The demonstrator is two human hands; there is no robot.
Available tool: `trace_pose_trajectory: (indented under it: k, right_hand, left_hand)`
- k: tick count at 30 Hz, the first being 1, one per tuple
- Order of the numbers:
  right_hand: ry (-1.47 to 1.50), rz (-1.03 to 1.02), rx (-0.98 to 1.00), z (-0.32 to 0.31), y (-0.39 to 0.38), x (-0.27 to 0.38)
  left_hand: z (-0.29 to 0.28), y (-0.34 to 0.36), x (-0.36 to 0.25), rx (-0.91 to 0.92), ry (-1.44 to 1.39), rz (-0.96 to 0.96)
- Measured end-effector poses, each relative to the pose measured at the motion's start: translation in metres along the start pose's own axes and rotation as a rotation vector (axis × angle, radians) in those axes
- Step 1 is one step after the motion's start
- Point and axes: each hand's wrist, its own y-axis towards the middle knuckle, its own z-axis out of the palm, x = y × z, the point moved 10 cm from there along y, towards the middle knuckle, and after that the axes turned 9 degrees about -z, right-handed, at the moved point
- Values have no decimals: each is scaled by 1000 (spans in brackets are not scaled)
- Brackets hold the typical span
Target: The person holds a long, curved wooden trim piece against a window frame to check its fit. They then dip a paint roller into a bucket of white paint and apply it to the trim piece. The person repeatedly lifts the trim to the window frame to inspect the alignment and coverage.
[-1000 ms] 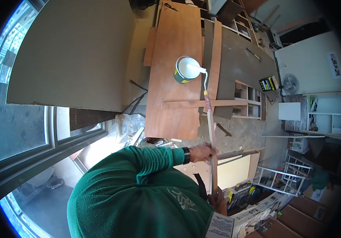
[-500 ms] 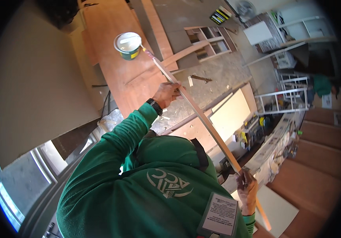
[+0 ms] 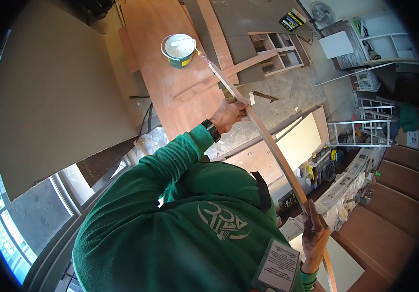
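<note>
A long, thin wooden strip [image 3: 277, 155] runs slantwise from near the bucket at the top down past the lower right. My left hand [image 3: 229, 114], with a dark watch on the wrist, grips it along its upper part between thumb and fingers. Lower down, my right hand [image 3: 315, 238] holds the same strip, its fingers lying fairly straight along it. Close to the strip's far end stands a green bucket [image 3: 179, 62] of white paint or glue, with a whitish stick or brush in it. A slim tool with a reddish handle [image 3: 203, 57] leans by its rim.
The bucket stands on a reddish plywood sheet [image 3: 165, 102]. A large grey-brown board [image 3: 58, 97] rises at left. Beyond lie a wooden frame with compartments [image 3: 280, 53] and a fan [image 3: 322, 14]. At right are white ladders [image 3: 363, 127], a person in green [image 3: 408, 117] and several tools [image 3: 322, 165].
The whole view has shifted, so the scene sits farther right. My right hand's fingers have straightened along the strip. Both hands still hold it.
</note>
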Motion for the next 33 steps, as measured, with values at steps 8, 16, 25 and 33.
trace_pose_trajectory:
  k: [8,16,25,33]
  right_hand:
    - [-171,-147,24,-15,55,65]
    - [-405,-262,16,-31,119,128]
    - [-540,-266,34,-87,120,154]
    - [-664,-418,-35,-79,150,187]
  left_hand:
    - [-36,27,-36,-27,-28,37]
    - [-70,58,-75,-70,-148,124]
    - [-34,10,-92,-4,-144,103]
    - [-62,42,-108,-73,-139,130]
